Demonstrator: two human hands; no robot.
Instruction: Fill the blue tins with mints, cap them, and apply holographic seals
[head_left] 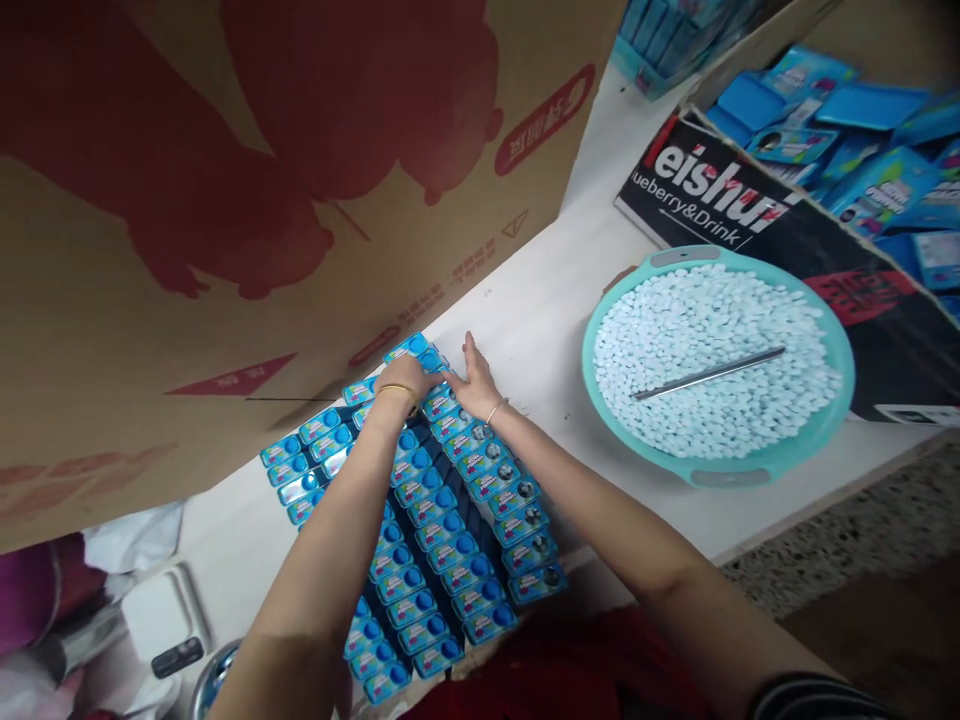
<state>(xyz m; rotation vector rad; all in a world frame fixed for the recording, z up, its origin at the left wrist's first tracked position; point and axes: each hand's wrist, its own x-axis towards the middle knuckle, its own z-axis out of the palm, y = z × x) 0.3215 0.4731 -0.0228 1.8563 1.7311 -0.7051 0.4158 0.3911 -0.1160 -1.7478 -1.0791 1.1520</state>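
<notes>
At the far end of the blue packs (463,574), which reach toward the tabletop's (546,325) near edge, your right hand (474,385) is spread wide; your left hand's (405,380) grip I cannot tell. The rightmost row (520,525) looks filled; the plain-blue rows (416,488) seem remaining.

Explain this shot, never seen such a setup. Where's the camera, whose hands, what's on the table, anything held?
There's no robot: a head-worn camera looks down at the wearer's bare left hand and right hand. Both are at the far end of rows of small blue packs on a white table; whether either grips one isn't clear. A large cardboard box stands beyond. To the right, a teal bowl holds white pieces with a metal stick across them, beside an open carton containing more blue packages.
</notes>
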